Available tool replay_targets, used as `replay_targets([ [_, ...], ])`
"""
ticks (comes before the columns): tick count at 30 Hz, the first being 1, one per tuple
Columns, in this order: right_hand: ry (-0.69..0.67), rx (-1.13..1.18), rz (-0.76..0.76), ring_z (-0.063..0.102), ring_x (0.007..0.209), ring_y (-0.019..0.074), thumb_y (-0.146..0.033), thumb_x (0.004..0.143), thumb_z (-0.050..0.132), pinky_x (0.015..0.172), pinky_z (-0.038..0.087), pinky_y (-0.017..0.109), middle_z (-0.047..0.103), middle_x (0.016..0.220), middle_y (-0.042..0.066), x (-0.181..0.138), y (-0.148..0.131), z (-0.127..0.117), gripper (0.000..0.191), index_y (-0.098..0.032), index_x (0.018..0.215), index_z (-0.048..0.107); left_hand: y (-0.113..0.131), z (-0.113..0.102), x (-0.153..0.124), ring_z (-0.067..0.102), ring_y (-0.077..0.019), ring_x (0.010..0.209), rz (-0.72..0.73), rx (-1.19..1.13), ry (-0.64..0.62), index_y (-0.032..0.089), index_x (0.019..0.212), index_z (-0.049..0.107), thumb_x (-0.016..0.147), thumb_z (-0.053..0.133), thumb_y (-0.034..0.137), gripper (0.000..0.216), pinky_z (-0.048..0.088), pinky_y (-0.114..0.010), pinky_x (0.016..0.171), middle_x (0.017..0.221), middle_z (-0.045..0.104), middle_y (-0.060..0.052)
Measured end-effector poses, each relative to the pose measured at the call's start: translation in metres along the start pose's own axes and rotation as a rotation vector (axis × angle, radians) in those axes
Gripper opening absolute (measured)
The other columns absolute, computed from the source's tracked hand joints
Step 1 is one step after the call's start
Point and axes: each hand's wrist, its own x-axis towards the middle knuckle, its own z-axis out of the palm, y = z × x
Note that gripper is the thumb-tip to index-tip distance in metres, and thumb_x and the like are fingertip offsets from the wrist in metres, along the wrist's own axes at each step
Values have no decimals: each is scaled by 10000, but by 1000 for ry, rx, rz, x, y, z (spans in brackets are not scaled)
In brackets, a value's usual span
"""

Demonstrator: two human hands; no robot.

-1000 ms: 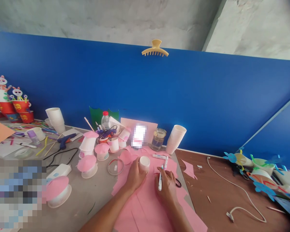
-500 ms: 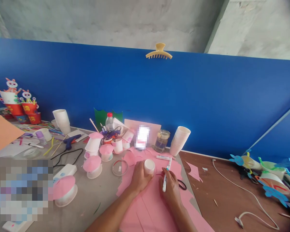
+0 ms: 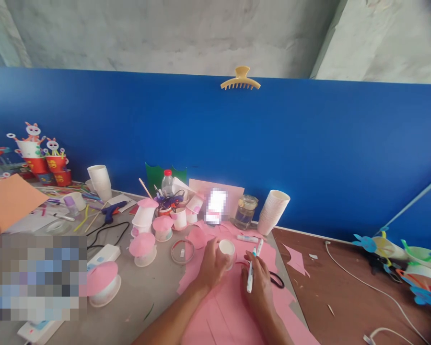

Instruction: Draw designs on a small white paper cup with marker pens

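My left hand [image 3: 211,265] is wrapped round a small white paper cup [image 3: 227,249] that stands upside down on the pink paper [image 3: 233,311]. My right hand [image 3: 260,280] grips a white marker [image 3: 251,270] with a teal tip, its point close to the cup's right side. Black scissors [image 3: 276,279] lie on the pink paper just right of my right hand. Another white marker [image 3: 247,238] lies beyond the cup.
Pink-topped cup crafts [image 3: 142,249] and a tape ring [image 3: 182,251] stand left of my hands. A stack of white cups [image 3: 273,212], a glass jar [image 3: 245,211], a water bottle [image 3: 168,182] and a glue gun [image 3: 111,209] sit further back. A white cable [image 3: 377,292] crosses the brown table on the right.
The view has shifted, so everything sits a little further right in the picture. My hands keep their grip on the cup and the marker; the marker's tip has edged nearer the cup.
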Motion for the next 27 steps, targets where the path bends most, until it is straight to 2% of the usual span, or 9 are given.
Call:
replay_targets([
  [3, 22, 1, -1, 562, 1022, 313, -235, 896, 456, 838, 482, 520, 635, 1055, 143, 0, -2, -1, 335, -199, 1229, 482, -2, -10, 5, 464, -288, 1212, 66, 101, 176, 178, 1229, 505, 889, 464, 327, 374, 340, -458, 1049, 1260, 528, -143],
  [5, 40, -5, -13, 569, 1018, 312, -233, 897, 453, 830, 489, 516, 641, 1051, 141, 1, -3, -1, 343, -202, 1238, 479, -6, -16, 8, 442, -323, 1230, 101, 289, 255, 165, 1142, 584, 856, 500, 296, 326, 311, -480, 1070, 1255, 528, -162],
  [10, 57, -19, -41, 577, 1017, 313, -212, 896, 442, 825, 497, 515, 645, 1057, 138, 1, -5, 0, 367, -207, 1262, 473, -23, -18, 7, 300, -401, 1338, 72, 685, 205, 219, 1042, 643, 699, 609, 204, 346, 138, -614, 1110, 1307, 535, -135],
  [15, 67, -24, -51, 572, 1016, 318, -219, 892, 458, 819, 496, 510, 648, 1058, 142, 1, -4, 1, 355, -205, 1246, 492, -23, -18, 5, 306, -425, 1338, 10, 765, 124, 143, 1132, 612, 703, 583, 197, 433, 46, -619, 1112, 1284, 559, -200],
  [18, 61, 7, -5, 577, 1011, 312, -227, 897, 452, 820, 493, 504, 648, 1041, 136, 1, -4, 1, 343, -207, 1237, 489, -12, -18, 7, 389, -377, 1292, 72, 596, 167, 160, 1169, 588, 738, 565, 207, 434, 138, -580, 1119, 1260, 581, -170],
  [21, 69, 52, 85, 595, 971, 297, -246, 910, 433, 808, 497, 489, 646, 1030, 130, 1, -5, 1, 328, -204, 1231, 482, -1, -18, 9, 515, -289, 1164, 111, 211, 184, 212, 1081, 613, 825, 515, 282, 282, 368, -451, 1028, 1172, 626, -116],
  [23, 76, 79, 138, 603, 957, 290, -257, 913, 430, 799, 500, 474, 643, 1030, 132, 1, -6, 0, 323, -195, 1226, 481, 1, -19, 12, 591, -252, 985, -42, -36, 258, 216, 982, 623, 834, 518, 326, 213, 453, -398, 898, 1010, 660, -75],
  [25, 80, 107, 169, 612, 948, 283, -260, 911, 435, 788, 504, 454, 640, 1028, 134, 1, -6, 0, 323, -186, 1221, 483, -2, -23, 17, 591, -215, 839, -220, -274, 417, 205, 896, 628, 780, 595, 306, 158, 464, -353, 812, 844, 644, -30],
  [27, 82, 135, 184, 620, 941, 279, -263, 908, 438, 777, 510, 440, 639, 1025, 136, 1, -6, 0, 322, -182, 1216, 487, -6, -27, 23, 583, -179, 777, -362, -691, 544, 192, 840, 623, 702, 662, 210, 145, 459, -306, 771, 770, 622, 4],
])
